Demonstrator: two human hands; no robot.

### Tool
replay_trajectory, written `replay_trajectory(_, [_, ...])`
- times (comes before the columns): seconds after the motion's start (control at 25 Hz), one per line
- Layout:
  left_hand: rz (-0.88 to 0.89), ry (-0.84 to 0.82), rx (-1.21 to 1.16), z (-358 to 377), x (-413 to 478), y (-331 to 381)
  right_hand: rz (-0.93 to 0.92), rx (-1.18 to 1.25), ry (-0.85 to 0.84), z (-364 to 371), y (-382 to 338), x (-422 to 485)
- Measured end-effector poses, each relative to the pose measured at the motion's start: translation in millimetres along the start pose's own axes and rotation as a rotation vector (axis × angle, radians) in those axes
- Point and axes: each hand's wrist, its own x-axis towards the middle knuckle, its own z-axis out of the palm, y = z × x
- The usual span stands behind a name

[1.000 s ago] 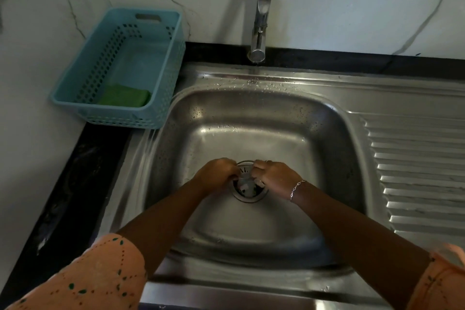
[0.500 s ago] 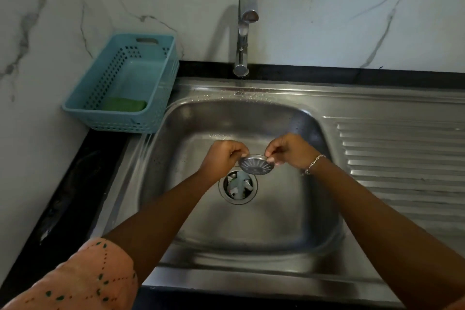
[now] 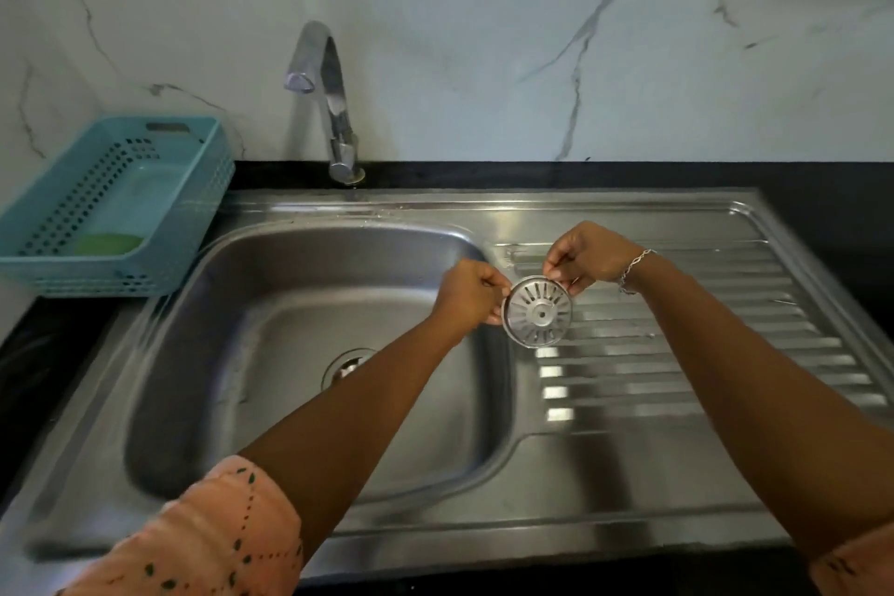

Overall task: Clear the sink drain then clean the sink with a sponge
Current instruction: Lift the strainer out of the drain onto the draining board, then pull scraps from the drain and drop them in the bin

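Two hands meet above the seam between basin and drainboard, sharing one round metal drain strainer (image 3: 537, 311). From the head camera, the left hand (image 3: 468, 290) pinches the strainer's left rim with curled fingers, its forearm reaching up across the basin from a peach patterned sleeve (image 3: 203, 537). The right hand (image 3: 591, 259) grips the upper right rim between fingertips, wrist bent, with one silver bracelet (image 3: 633, 270) on it. The strainer is tilted so its slotted face shows, held over the near-left edge of the ribbed drainboard (image 3: 677, 353).

One stainless sink (image 3: 290, 295) is set in the black desk (image 3: 58, 353). Its single drain hole (image 3: 346, 365) is uncovered, partly hidden behind the left forearm. One tap (image 3: 329, 102) stands at the back edge. One teal perforated basket (image 3: 116, 203) sits at the left on the desk, and one green sponge (image 3: 109, 243) lies in its near end, well apart from both hands.
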Motion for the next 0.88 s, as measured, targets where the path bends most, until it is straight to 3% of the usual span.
replay_trajectory(0.44, [-0.210,0.019,-0.095,75,19,5,0.191,-0.255,-0.053,-21,48,13])
replay_trajectory(0.68, [-0.131,0.141,0.015,81,22,3,0.141,-0.373,-0.074,-17,46,17])
replay_trajectory(0.88, [-0.036,0.209,0.278,85,17,7,0.117,-0.437,-0.031,-12,51,20])
